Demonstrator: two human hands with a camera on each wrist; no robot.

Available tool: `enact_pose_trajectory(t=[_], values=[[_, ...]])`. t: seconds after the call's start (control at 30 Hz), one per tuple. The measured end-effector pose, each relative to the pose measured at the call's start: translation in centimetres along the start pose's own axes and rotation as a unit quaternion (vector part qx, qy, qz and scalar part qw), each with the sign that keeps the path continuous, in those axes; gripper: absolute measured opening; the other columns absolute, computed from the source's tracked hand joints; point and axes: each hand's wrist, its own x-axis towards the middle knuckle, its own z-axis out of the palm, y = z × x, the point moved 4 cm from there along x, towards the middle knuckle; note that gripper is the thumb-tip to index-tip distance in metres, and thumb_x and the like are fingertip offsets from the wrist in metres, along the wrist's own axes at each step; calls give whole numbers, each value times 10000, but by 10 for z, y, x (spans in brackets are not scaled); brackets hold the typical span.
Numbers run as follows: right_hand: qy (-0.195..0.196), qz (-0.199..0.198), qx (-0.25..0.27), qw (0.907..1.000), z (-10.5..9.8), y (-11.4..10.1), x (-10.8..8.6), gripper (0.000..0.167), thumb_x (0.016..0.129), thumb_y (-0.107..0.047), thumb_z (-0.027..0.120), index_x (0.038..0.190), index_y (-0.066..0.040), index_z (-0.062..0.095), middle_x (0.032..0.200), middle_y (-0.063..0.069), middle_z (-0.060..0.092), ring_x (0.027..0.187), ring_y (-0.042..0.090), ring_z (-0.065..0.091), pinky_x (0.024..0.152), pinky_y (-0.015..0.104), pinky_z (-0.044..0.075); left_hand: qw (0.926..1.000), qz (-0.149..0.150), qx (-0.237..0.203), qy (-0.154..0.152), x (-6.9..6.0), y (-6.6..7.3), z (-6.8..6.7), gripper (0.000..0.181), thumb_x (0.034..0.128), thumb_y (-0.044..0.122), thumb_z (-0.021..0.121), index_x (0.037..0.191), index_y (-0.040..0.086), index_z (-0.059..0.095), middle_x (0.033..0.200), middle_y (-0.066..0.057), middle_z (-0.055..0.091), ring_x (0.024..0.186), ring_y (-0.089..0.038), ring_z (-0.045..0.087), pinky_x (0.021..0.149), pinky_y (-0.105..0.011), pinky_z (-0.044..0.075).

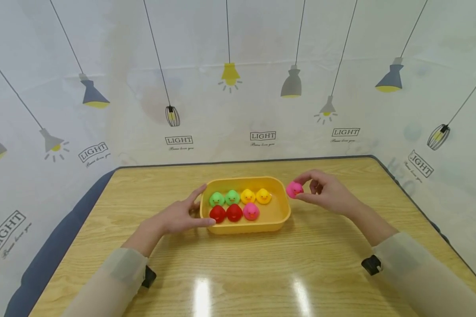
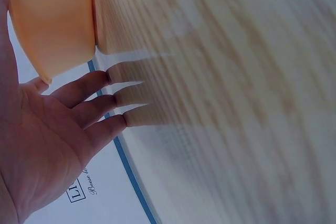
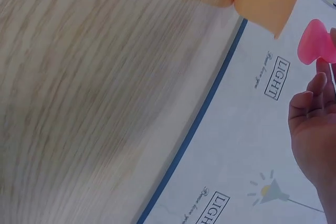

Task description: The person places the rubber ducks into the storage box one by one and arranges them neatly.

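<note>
A yellow plastic tray stands on the table with toy ducks in two rows. Green ducks and yellow ducks form the back row; dark red ducks and one pink duck the front. My left hand holds the tray's left end between thumb and index finger; in the left wrist view the other fingers stretch beside it. Just off the tray's right end, my right hand pinches another pink duck between thumb and fingers. That pink duck is also in the right wrist view.
The wood-grain table has a dark edge along the back. Behind it hangs a white cloth printed with lamps and lettering. A small black device is on the right wrist.
</note>
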Motion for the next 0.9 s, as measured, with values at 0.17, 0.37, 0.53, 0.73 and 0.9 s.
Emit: enact_pose_trajectory(t=[0.17,0.37,0.53,0.73,0.9], values=[[-88,-160,-16,9998,10,-10,4,335,945,-264,900,1243,-181,772,1082,29,727,851,225,543,716,262,459,10000,6,21,8,0,0,0,1211,832,862,737,1735,540,-4,1717,-41,495,1601,-529,386,1272,-772,298],[-194,-363,-188,9990,26,-21,11,329,930,-260,911,1230,-203,790,1147,-30,755,931,231,557,779,305,461,10000,36,17,4,0,0,0,1208,846,859,725,1741,523,-13,1717,-62,495,1594,-536,391,1267,-775,303],[-395,-612,-251,9970,40,-26,17,325,912,-189,918,1216,-179,804,1145,-49,779,1048,275,621,906,444,514,10000,79,7,-24,0,0,0,1193,867,837,724,1742,517,-22,1717,-72,496,1591,-542,392,1259,-782,309],[-692,-439,-525,9953,54,-26,22,303,916,-257,920,1197,-219,813,1130,-95,782,1110,287,559,976,485,455,10000,69,38,-9,0,0,0,1195,870,836,720,1743,512,-27,1716,-73,497,1586,-551,395,1251,-788,314],[-850,-283,-737,9933,62,-24,25,286,917,-260,917,1184,-245,815,1145,-108,786,1149,324,524,980,452,350,10000,42,25,-9,-1,1,0,1197,866,836,725,1743,513,-23,1716,-73,498,1582,-550,401,1248,-787,320]])
